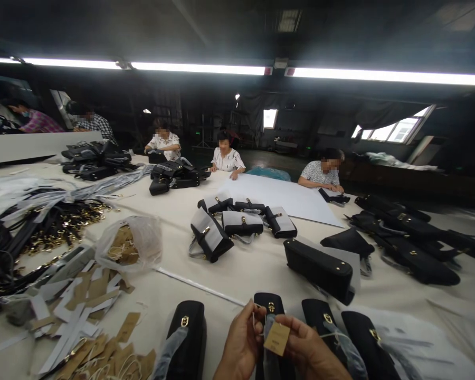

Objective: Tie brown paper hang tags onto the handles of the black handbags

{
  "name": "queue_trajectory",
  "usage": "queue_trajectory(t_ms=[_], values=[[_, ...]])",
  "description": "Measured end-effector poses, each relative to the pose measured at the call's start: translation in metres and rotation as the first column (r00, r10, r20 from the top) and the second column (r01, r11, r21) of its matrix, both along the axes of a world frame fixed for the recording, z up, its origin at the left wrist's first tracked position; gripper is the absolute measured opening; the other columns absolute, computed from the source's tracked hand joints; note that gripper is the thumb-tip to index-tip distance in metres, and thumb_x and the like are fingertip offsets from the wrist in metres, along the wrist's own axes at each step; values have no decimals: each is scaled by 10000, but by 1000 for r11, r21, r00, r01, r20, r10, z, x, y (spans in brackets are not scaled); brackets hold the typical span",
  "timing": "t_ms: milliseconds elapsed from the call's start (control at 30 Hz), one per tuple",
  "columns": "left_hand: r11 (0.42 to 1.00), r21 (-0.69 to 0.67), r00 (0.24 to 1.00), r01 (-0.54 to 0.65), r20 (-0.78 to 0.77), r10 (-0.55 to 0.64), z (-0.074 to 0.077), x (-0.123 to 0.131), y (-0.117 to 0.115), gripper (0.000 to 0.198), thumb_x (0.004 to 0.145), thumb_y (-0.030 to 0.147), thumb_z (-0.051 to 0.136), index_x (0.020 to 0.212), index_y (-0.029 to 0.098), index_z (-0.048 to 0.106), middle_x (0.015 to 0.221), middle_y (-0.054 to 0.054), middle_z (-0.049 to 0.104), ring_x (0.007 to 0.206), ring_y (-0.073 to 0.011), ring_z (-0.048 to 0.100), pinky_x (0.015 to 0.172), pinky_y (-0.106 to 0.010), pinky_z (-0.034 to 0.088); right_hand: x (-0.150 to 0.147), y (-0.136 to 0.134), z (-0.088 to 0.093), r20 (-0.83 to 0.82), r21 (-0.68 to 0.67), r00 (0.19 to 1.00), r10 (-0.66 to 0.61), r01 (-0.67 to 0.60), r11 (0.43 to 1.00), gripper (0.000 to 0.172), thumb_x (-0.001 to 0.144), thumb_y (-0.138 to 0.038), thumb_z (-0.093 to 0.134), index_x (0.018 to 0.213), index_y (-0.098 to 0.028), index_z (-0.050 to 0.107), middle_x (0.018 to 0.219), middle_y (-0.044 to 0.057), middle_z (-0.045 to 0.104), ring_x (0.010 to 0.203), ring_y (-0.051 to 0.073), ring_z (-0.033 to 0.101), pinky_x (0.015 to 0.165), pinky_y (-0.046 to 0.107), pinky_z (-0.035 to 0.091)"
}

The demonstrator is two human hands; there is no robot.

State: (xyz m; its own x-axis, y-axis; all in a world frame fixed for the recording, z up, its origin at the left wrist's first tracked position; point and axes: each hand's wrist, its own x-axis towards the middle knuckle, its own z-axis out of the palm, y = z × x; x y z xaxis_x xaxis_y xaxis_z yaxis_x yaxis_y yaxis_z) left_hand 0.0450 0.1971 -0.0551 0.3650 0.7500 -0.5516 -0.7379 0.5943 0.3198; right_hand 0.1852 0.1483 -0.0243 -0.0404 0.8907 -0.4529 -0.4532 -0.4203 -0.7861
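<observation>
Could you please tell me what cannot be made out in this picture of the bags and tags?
Head view:
Print on the tag: too small, blurred.
Bag behind it: lower part hidden by left hand and right hand, cut by the bottom edge.
String at the left fingers: too thin to tell if pinched.
Plastic bag contents: blurred by the film.

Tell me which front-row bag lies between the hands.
The second bag from the left: its clasp shows above the tag held by the left hand and right hand.
</observation>
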Motion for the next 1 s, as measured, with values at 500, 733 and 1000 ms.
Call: queue_trajectory(t_ms=[500, 733, 1000], values=[[884, 443, 870, 150, -484, 95, 14, -9, -3, 510, 659, 570, 790, 897, 151, 623, 630, 30, 590, 367, -38, 392, 335, -143, 224, 6, 24, 13, 969, 197, 238, -72, -558, 806, 265, 953, -369, 457, 845, -234, 658, 871, 59, 631, 774, 218, 608, 692, 319, 424], [724, 561, 677, 401, -714, 179, 26, -31, -5, 339, 910, 355, 518, 1155, 184, 676, 809, -83, 720, 669, -197, 643, 539, -255, 491, 4, 24, 28, 986, 126, 166, -30, -604, 787, 211, 941, -294, 500, 863, -255, 691, 884, 37, 642, 793, 196, 612, 683, 300, 386], [353, 555, 318, 753, -777, 544, 41, -43, 5, 366, 906, 179, 524, 1204, 318, 686, 975, -77, 727, 920, -283, 591, 920, -442, 426, 2, 20, 10, 878, 218, 479, 16, -428, 877, 244, 897, -362, 588, 744, -205, 693, 800, 18, 652, 794, 202, 597, 733, 311, 424]])
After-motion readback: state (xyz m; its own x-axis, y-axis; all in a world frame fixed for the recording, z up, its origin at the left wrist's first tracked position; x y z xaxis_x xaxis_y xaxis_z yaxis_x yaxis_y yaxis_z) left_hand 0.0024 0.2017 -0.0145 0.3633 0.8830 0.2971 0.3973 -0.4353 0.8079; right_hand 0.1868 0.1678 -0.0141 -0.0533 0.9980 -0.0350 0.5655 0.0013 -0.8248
